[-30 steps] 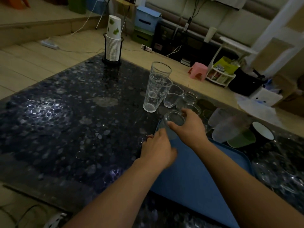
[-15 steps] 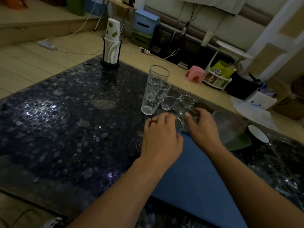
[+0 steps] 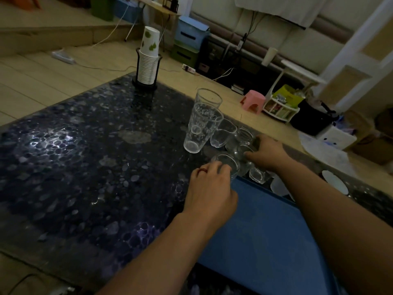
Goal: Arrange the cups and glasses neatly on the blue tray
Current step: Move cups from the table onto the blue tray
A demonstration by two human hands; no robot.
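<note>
The blue tray (image 3: 261, 231) lies on the dark table under my forearms. A short clear glass (image 3: 228, 163) stands at its far left corner, and my left hand (image 3: 210, 192) is wrapped around its near side. Just right of it, my right hand (image 3: 269, 153) grips a small clear jar (image 3: 242, 151). Another short glass (image 3: 258, 174) stands below that hand. Behind stand a tall patterned glass (image 3: 200, 126), a plain tall glass (image 3: 208, 97), a small tumbler (image 3: 223, 133) and a second jar (image 3: 243, 133).
A rack of stacked paper cups (image 3: 147, 60) stands at the table's far corner. A white cup (image 3: 278, 186) and a white-rimmed dish (image 3: 335, 184) lie right of the tray. The pebble-patterned table top (image 3: 85, 167) spreads to the left. Floor clutter lies beyond the far edge.
My right hand has let go of the short glass at the tray corner and moved back right onto a jar. My left hand has reached forward and closed on that short glass.
</note>
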